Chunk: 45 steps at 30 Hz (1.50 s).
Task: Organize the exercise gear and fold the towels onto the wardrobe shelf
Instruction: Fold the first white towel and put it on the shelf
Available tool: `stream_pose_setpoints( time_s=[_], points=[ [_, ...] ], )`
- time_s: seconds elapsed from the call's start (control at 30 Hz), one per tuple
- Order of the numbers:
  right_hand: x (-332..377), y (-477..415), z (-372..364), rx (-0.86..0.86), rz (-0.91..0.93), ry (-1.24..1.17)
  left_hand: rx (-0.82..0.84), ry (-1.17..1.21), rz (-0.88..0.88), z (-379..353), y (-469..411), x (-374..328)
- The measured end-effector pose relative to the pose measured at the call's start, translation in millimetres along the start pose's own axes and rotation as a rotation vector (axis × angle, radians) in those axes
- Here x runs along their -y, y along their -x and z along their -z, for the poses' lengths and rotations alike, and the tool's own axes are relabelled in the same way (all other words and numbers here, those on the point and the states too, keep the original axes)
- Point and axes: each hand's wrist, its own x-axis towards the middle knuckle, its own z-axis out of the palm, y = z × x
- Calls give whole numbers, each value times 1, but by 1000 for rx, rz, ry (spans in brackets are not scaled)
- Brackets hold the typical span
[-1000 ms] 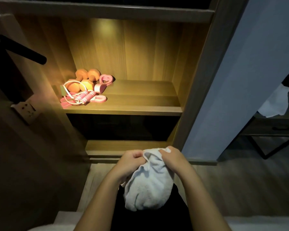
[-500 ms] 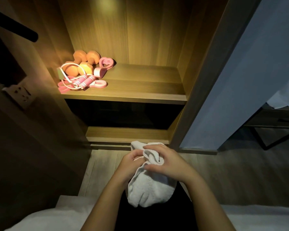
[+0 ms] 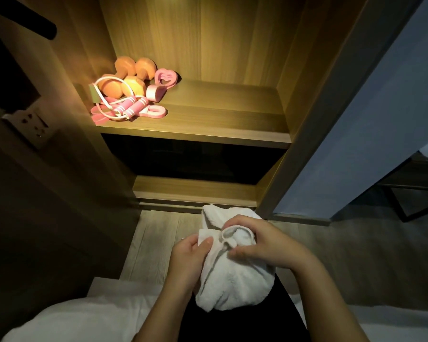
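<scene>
Left hand pinching white towel edge, right hand clamped on bunched hem; dumbbells, jump rope on lit shelf; no legible writing

The lit wooden wardrobe shelf carries all the exercise gear in a cluster at its left end, against the side wall. Orange dumbbells sit at the back of that cluster. Just in front of them lies a pink skipping rope with its cord looped over one dumbbell, and pink resistance bands lie flat at the front edge. A pink heart-shaped grip ring stands just right of the dumbbells. The shelf surface to the right of the ring is bare wood.
</scene>
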Motion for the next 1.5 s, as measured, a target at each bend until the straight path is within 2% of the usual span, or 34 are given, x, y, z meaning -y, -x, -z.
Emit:
stream_pose_setpoints(
  time_s=[0.1, 0.17, 0.33, 0.57, 0.73, 0.8, 0.97, 1.17, 1.33, 1.5],
  points=[
    [5, -1, -5, -237, 9, -15, -29, -61, -95, -6, 1, -7],
    [4, -3, -7, -299, 25, 20, -39, -89, -164, -8, 2, -10],
    [-2, -1, -8, -147, 82, 122, -55, -89, -192, -5, 2, -11],
    [-2, -3, -11, -281, 83, 49, -19, -203, -280, -5, 4, -8],
    [2, -1, -12, -177, 111, -29, -38, -231, -312, -3, 1, -12],
    [1, -1, -10, -215, 126, -22, -43, -245, -310, -2, -1, -12],
    [6, -1, -8, -311, 179, 219, -15, -299, -304, 0, -1, -15],
    [10, -10, -11, -223, 69, 93, -7, -313, -344, 3, -2, -18],
    [4, -16, -12, -120, 78, 146, 114, -405, -356, 11, -6, -18],
    [0, -17, -15, -113, 55, 152, 254, -492, -372, 17, -5, -23]
  ],
)
